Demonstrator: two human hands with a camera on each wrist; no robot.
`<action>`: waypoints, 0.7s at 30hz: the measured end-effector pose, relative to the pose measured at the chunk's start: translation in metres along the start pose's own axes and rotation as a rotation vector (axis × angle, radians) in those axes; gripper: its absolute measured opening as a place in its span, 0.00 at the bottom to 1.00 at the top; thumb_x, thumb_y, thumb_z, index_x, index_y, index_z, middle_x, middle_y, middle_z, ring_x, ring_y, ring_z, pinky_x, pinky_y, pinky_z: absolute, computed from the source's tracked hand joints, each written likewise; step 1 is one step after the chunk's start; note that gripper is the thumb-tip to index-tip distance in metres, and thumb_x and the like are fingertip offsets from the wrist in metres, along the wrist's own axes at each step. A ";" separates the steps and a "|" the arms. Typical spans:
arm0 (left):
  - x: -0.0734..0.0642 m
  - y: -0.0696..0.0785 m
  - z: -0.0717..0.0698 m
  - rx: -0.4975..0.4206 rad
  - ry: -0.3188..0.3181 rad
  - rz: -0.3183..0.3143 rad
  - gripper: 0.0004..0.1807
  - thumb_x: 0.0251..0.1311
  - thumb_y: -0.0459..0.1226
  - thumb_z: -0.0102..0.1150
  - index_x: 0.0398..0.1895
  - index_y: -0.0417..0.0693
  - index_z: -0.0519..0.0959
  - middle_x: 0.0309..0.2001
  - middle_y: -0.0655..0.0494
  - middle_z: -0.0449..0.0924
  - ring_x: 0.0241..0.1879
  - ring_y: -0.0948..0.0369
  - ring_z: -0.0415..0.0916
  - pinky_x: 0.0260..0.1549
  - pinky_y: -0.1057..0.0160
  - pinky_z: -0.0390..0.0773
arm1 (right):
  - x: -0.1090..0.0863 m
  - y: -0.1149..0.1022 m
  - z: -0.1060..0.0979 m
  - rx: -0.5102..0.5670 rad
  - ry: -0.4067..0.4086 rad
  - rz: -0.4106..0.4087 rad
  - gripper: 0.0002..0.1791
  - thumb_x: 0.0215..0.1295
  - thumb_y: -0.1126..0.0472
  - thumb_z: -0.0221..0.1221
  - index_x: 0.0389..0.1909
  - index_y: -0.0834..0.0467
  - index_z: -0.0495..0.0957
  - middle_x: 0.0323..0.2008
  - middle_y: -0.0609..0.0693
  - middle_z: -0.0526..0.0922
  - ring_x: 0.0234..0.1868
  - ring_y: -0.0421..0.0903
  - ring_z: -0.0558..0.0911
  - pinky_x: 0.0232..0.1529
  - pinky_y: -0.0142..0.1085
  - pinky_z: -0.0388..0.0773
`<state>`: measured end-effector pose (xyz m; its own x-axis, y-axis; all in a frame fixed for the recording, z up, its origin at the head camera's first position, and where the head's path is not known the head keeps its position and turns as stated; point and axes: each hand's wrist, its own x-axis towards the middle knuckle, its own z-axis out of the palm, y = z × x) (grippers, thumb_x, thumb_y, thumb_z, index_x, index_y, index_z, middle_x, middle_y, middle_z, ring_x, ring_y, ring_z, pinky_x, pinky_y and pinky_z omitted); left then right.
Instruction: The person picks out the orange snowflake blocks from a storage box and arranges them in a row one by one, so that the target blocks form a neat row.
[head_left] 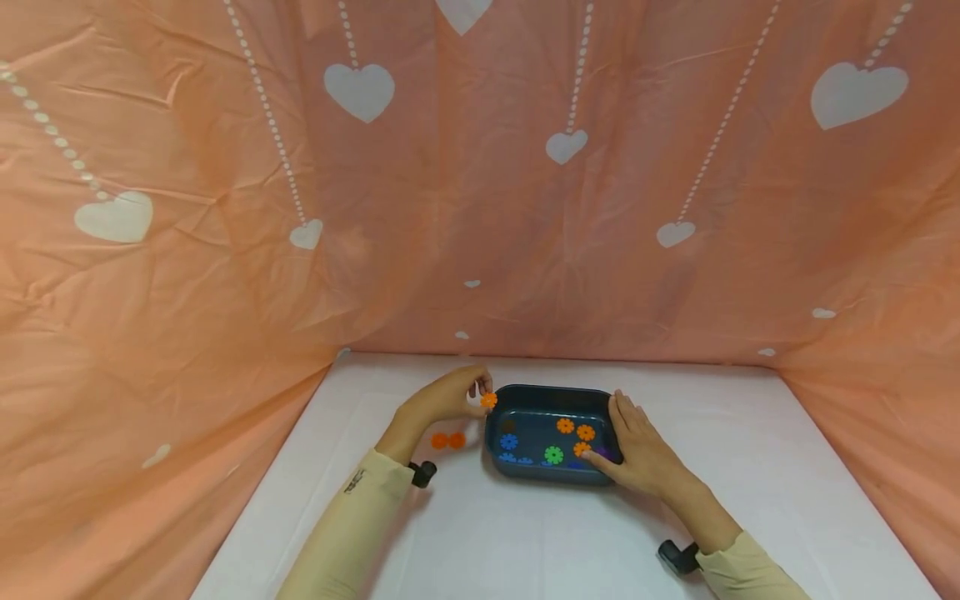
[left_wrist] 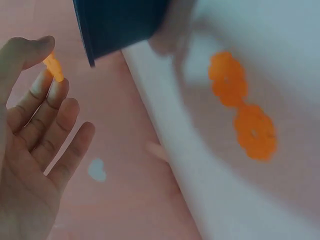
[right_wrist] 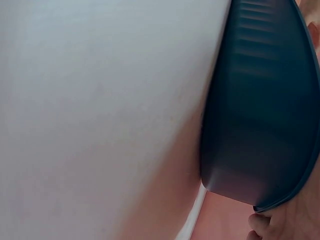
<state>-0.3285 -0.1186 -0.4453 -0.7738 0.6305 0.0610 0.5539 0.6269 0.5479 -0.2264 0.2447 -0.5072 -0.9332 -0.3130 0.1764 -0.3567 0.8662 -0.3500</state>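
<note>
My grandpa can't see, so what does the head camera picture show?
A left hand pinches an orange flower-shaped piece near a dark tray holding colorful pieces. The right hand holds the tray's other end; two orange pieces lie on the white table.

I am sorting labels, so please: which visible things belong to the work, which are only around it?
Seemingly in the work:
orange piece pinched by left hand
dark tray
flower pieces inside
two orange pieces outside

Only around:
heart-patterned curtain
wrist devices
</note>
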 end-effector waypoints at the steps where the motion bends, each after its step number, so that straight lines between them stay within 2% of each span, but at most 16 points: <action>1: -0.003 -0.002 -0.001 -0.004 0.006 -0.002 0.17 0.60 0.33 0.77 0.46 0.48 0.77 0.44 0.54 0.79 0.47 0.51 0.77 0.49 0.57 0.78 | 0.000 0.000 0.000 -0.001 0.000 0.001 0.63 0.70 0.30 0.62 0.81 0.76 0.49 0.83 0.73 0.48 0.83 0.70 0.51 0.81 0.62 0.50; 9: -0.025 -0.021 -0.005 -0.033 0.033 -0.035 0.17 0.61 0.33 0.75 0.48 0.47 0.78 0.44 0.54 0.79 0.47 0.51 0.76 0.49 0.57 0.77 | -0.001 0.000 -0.002 0.002 0.002 0.003 0.63 0.70 0.29 0.61 0.82 0.76 0.49 0.83 0.72 0.48 0.84 0.69 0.51 0.81 0.62 0.49; 14: -0.037 -0.033 -0.007 -0.001 0.043 -0.039 0.16 0.61 0.34 0.74 0.48 0.48 0.78 0.44 0.55 0.79 0.45 0.55 0.74 0.46 0.58 0.76 | -0.001 0.000 -0.002 0.000 0.006 0.002 0.63 0.70 0.30 0.62 0.82 0.76 0.48 0.83 0.72 0.48 0.84 0.69 0.51 0.81 0.62 0.49; 21: -0.054 -0.043 -0.010 -0.008 0.037 -0.130 0.16 0.61 0.36 0.76 0.48 0.51 0.80 0.45 0.58 0.78 0.47 0.53 0.75 0.47 0.56 0.76 | -0.001 -0.001 -0.002 -0.001 0.009 -0.006 0.63 0.70 0.30 0.62 0.81 0.76 0.50 0.83 0.73 0.49 0.83 0.70 0.52 0.80 0.62 0.51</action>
<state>-0.3135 -0.1845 -0.4642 -0.8496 0.5271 0.0199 0.4462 0.6980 0.5601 -0.2252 0.2446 -0.5054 -0.9306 -0.3147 0.1871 -0.3623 0.8646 -0.3480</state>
